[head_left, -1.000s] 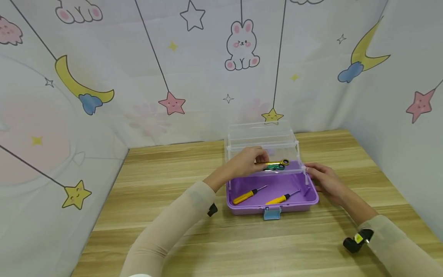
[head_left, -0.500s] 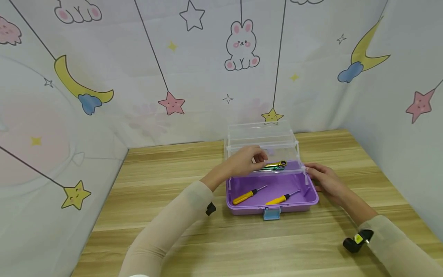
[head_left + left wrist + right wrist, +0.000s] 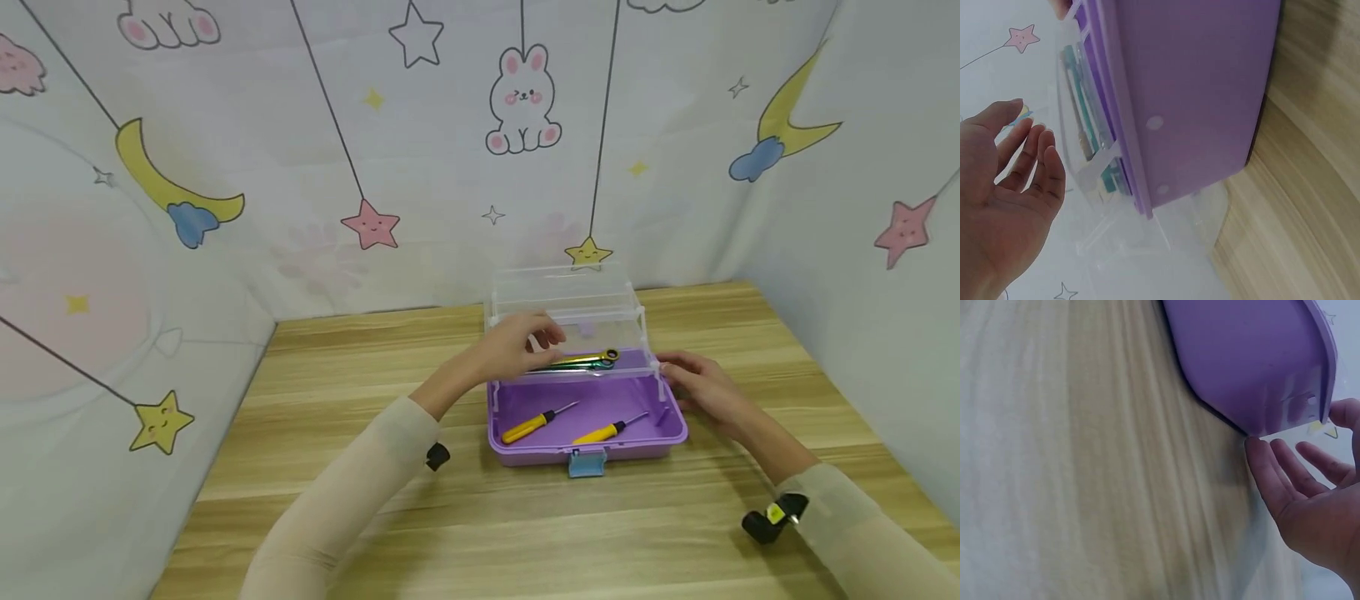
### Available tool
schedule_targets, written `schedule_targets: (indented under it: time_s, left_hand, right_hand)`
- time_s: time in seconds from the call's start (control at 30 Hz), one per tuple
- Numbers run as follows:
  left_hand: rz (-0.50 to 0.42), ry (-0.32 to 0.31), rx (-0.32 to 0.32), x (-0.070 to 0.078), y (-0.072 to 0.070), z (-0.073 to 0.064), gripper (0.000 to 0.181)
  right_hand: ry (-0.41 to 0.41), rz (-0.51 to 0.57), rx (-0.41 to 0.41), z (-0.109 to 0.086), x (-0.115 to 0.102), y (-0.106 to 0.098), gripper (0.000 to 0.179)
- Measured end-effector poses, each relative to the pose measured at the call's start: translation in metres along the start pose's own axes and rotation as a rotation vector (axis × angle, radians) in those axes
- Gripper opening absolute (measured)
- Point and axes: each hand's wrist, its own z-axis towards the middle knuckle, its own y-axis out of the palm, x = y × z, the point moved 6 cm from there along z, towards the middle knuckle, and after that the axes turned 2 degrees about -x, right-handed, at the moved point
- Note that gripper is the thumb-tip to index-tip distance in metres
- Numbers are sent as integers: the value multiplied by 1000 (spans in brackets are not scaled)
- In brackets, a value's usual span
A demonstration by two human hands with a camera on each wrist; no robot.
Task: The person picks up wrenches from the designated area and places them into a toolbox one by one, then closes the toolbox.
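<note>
A purple toolbox (image 3: 637, 452) with a raised clear lid and tray stands on the table. My left hand (image 3: 517, 348) hovers over the tray's left part, fingers loosely bent and holding nothing; the left wrist view shows its palm (image 3: 1013, 215) beside the box. In the clear tray lie a gold ratchet wrench (image 3: 609, 356) and a green wrench (image 3: 602, 365), their left ends behind the hand. My right hand (image 3: 702, 387) is at the box's right side, its fingertips right by the purple wall (image 3: 1254, 369) and thumb near the rim in the right wrist view.
Two yellow-handled screwdrivers (image 3: 527, 429) lie in the box's bottom. A light blue latch (image 3: 587, 463) hangs open at its front. The clear lid (image 3: 562, 285) leans back near the patterned cloth (image 3: 435, 150). Wood-grain table (image 3: 480, 533) surrounds the box.
My left hand has let go of the gold wrench, which now rests in the tray, and has drawn back to the left. The right hand has stayed at the box's side.
</note>
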Motion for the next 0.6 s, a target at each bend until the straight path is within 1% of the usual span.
schedule_targets:
  time_s: [0.07,0.17,0.23,0.3,0.37,0.47,0.6]
  left_hand:
    - [-10,14,22,0,-7,-4,28]
    - [-61,17,57,-2,-17,-12,29]
    - [-98,7,87,-7,-25,-17,29]
    - [-137,-10,133,-13,-34,-24,29]
    - [-166,-35,190,-21,-42,-32,30]
    - [-220,-82,263,-33,-51,-43,31]
    - [-283,-147,325,-48,-54,-56,36]
  right_hand:
    - [-29,-59,-9,0,-4,0,59]
    - [-68,-133,-35,0,-8,-1,56]
    - [-82,-173,-39,1,-10,-3,54]
    - [-94,-194,-44,3,-13,-7,54]
    - [-102,-200,-40,6,-17,-11,54]
    - [-101,-167,-40,11,-22,-18,55]
    - [-87,-133,-30,19,-26,-27,58]
